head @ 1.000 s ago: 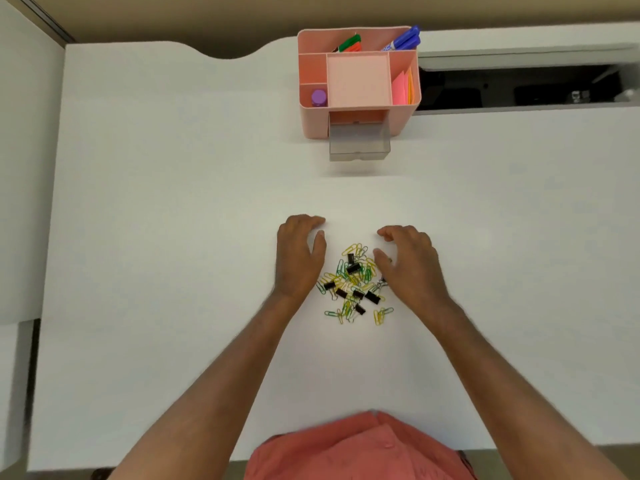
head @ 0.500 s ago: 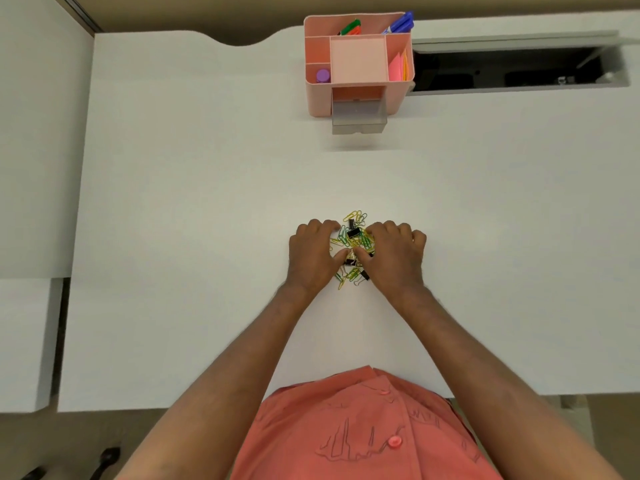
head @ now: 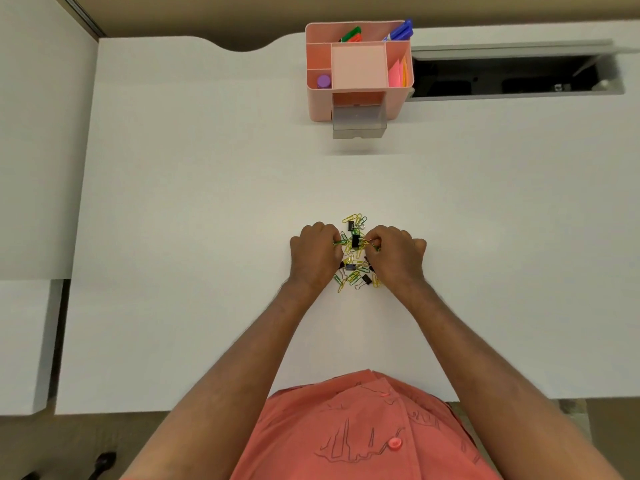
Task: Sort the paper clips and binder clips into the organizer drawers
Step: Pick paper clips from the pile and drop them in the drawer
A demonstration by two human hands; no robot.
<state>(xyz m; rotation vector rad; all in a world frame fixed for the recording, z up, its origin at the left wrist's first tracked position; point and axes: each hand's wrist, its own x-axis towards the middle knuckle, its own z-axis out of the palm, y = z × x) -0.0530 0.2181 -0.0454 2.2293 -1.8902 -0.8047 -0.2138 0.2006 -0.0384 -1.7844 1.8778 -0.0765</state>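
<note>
A heap of clips lies on the white worktop, near the middle and a little toward the near edge. It mixes yellow and green paper clips with small black binder clips.

The left hand sits on the left side of the heap, knuckles up, fingers curled down into it and pinching green and yellow paper clips at its fingertips. The right hand sits on the right side, likewise curled, with its fingertips closed on paper clips at the heap's top right. The two hands are close together with the heap between them; some clips show past the fingers on the far side and more lie loose on the near side between the wrists.

Well apart, at the far edge of the worktop, stands a pink organizer. Its clear drawer is pulled out toward the near side. Markers stand in its far compartments, sticky notes in the right one, and a purple-capped item in the left one.
</note>
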